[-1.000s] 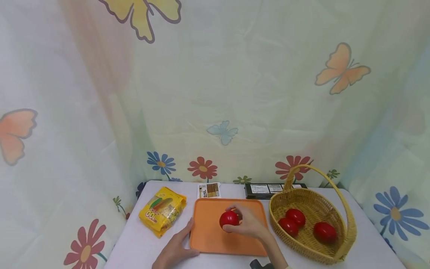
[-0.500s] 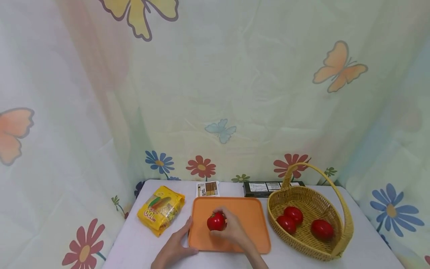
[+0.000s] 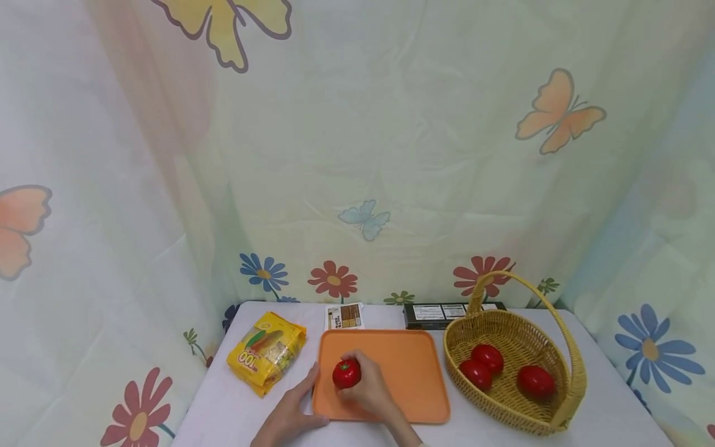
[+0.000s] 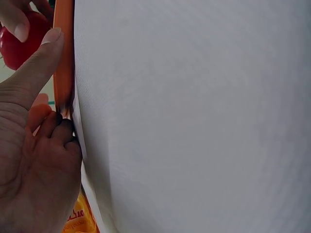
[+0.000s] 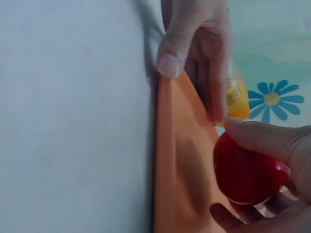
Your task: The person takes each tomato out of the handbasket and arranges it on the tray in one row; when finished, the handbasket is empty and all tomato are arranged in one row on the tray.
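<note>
A red tomato (image 3: pixel 347 374) with a green stem top is gripped in my right hand (image 3: pixel 365 385), between thumb and fingers. It is held over the left part of an orange tray (image 3: pixel 410 379); the right wrist view shows the tomato (image 5: pixel 248 170) above the tray's surface, with a shadow below. My left hand (image 3: pixel 290 413) holds the tray's near left corner, thumb along the front rim and fingers at the left side. In the left wrist view, the thumb of the left hand (image 4: pixel 39 160) lies against the orange rim (image 4: pixel 64 63).
To the right stands a yellow wicker basket (image 3: pixel 505 419) with a tall handle, three red oval fruits (image 3: pixel 536 380) inside. Left of the tray lies a yellow snack bag (image 3: pixel 268 354). Behind it are a printed packet (image 3: pixel 344 316) and a black box (image 3: pixel 430 316). A flowered curtain surrounds the table.
My right hand has carried the tomato leftward across the tray, from its middle to its left part, and the stem top has turned into view. The left hand stays at the tray's corner.
</note>
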Tool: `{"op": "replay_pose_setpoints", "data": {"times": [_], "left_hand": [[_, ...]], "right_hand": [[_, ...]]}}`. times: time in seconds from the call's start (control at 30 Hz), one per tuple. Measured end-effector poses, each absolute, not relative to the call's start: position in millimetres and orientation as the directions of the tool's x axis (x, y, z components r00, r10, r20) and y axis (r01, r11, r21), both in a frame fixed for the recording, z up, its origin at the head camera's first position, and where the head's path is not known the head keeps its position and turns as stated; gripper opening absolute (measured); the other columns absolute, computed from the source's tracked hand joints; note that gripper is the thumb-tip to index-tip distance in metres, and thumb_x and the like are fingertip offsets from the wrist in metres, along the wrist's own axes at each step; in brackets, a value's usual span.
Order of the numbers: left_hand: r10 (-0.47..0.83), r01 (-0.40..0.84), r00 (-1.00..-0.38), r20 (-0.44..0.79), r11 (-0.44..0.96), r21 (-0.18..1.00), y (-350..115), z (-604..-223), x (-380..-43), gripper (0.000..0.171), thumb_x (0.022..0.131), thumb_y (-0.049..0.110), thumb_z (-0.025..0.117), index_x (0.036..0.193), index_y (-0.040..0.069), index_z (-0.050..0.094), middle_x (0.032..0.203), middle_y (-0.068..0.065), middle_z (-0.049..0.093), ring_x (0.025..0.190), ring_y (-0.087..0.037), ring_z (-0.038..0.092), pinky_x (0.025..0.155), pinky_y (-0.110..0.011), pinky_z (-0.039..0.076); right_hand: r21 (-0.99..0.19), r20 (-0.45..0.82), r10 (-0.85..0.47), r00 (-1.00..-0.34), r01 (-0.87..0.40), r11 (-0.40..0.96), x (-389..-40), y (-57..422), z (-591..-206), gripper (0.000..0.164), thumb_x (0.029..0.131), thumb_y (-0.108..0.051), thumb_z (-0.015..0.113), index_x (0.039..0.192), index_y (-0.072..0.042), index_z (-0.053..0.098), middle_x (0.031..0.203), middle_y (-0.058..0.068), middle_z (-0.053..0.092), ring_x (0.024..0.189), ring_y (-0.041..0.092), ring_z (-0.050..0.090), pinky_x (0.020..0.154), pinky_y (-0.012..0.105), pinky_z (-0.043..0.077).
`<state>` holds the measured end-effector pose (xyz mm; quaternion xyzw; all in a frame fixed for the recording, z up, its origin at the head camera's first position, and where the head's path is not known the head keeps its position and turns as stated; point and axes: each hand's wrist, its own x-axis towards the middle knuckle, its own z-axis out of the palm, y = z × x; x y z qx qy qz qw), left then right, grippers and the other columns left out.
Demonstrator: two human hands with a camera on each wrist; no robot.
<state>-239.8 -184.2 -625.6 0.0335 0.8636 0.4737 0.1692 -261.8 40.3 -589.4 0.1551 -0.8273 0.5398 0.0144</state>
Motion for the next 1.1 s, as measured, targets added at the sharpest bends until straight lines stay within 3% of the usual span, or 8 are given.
{"op": "replay_pose_setpoints", "data": {"times": [0.23,0.57,0.77,1.1], "left_hand": [[0.219,-0.096,-0.942,-0.255,0.552,0.828,-183.0,-625.1,-239.0,0.116,0.079,0.041,0.097,0.172,0.023,0.03,0.176,-0.01,0.033,0.159,-0.05,0.029,0.121,-0.08,0.03],[0.22,-0.089,-0.942,-0.253,0.564,0.821,-183.3,-623.6,-237.8,0.116,0.079,0.04,0.096,0.173,0.024,0.029,0.176,-0.01,0.033,0.159,-0.05,0.029,0.122,-0.08,0.03],[0.218,-0.093,-0.942,-0.256,0.561,0.823,-185.1,-623.9,-238.6,0.117,0.079,0.041,0.096,0.173,0.025,0.028,0.176,-0.01,0.033,0.159,-0.051,0.029,0.121,-0.081,0.031],[0.221,-0.094,-0.941,-0.258,0.559,0.824,-185.7,-627.2,-240.5,0.118,0.078,0.04,0.097,0.173,0.027,0.027,0.176,-0.011,0.033,0.159,-0.05,0.029,0.121,-0.081,0.03]], "right_hand": [[-0.878,0.184,-0.195,-0.963,-0.25,0.408,-263.9,27.1,-592.7,0.077,0.071,0.008,0.094,0.14,0.001,0.061,0.133,0.02,0.066,0.125,0.045,0.06,0.103,0.067,0.06],[-0.887,0.166,-0.17,-0.971,-0.222,0.404,-270.1,15.1,-603.8,0.073,0.069,0.012,0.095,0.132,-0.003,0.061,0.133,0.019,0.066,0.127,0.045,0.061,0.106,0.068,0.058],[-0.889,0.205,-0.18,-0.962,-0.26,0.378,-277.4,10.6,-609.6,0.074,0.065,0.01,0.098,0.129,0.0,0.063,0.129,0.019,0.069,0.122,0.043,0.065,0.107,0.066,0.058],[-0.92,0.114,-0.139,-0.984,-0.157,0.359,-285.0,2.3,-611.7,0.074,0.076,0.001,0.097,0.14,0.0,0.06,0.139,0.022,0.065,0.13,0.045,0.06,0.109,0.065,0.057]]}}
